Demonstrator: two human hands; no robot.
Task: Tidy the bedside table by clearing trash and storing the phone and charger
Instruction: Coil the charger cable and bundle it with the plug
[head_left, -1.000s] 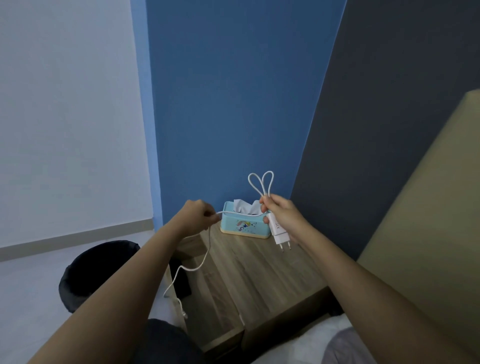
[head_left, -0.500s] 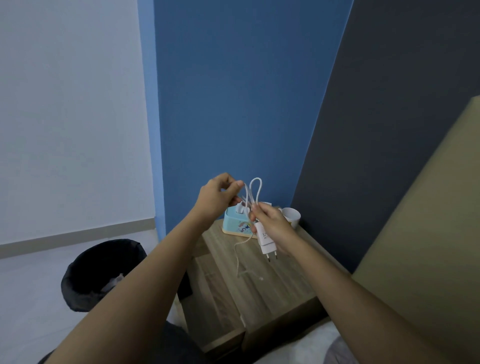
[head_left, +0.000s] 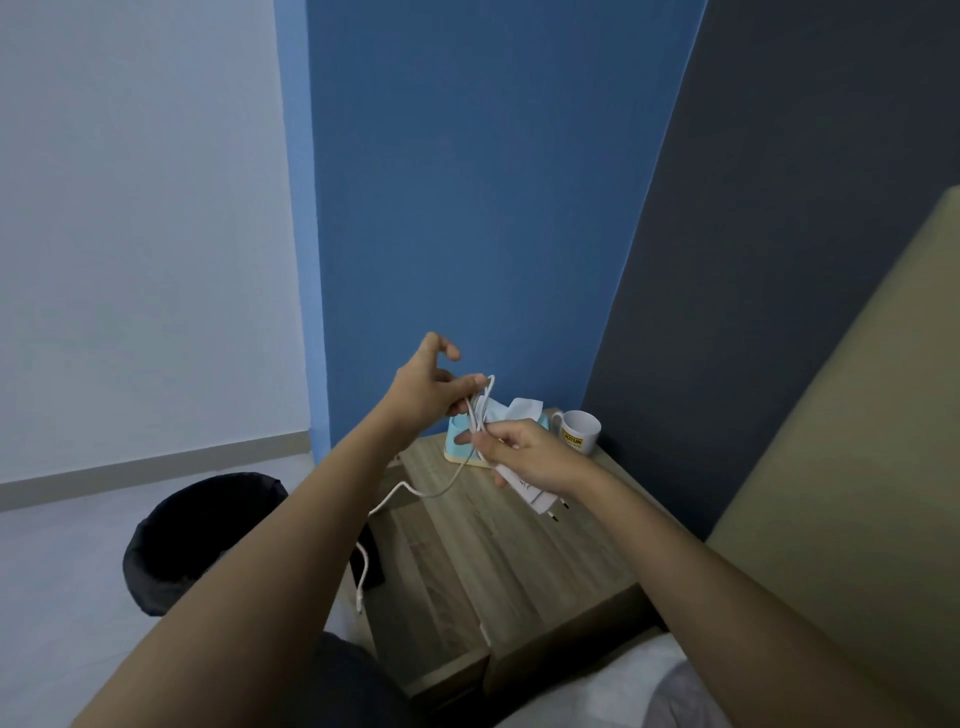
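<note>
Above the rear half of the wooden bedside counter (head_left: 519, 545), both hands are occupied with the white charger. Right hand (head_left: 524, 454): clenched round the white plug-in charger block (head_left: 535, 496), pins pointing down and out, with gathered turns of cable pinched at the thumb. Left hand (head_left: 423, 392): thumb and first fingers nip the top of the loops in the thin white charging cable (head_left: 480, 410); the remaining fingers are spread clear. Judged purpose: the block serves as an anchor while the left hand lays on successive loops, so the lead is bundled for storage.

Unwound cable trails from the bundle across the counter's left edge and hangs towards the floor, its free connector (head_left: 359, 603) dangling off the counter. Winding is judged incomplete.

Behind the hands, against the blue wall, stand a light-blue tissue box (head_left: 460, 434) with a tissue protruding, and a white mug with a yellow label (head_left: 579, 431) beside it. A black round waste bin (head_left: 202, 535) sits on the floor to the left. No phone can be identified.
</note>
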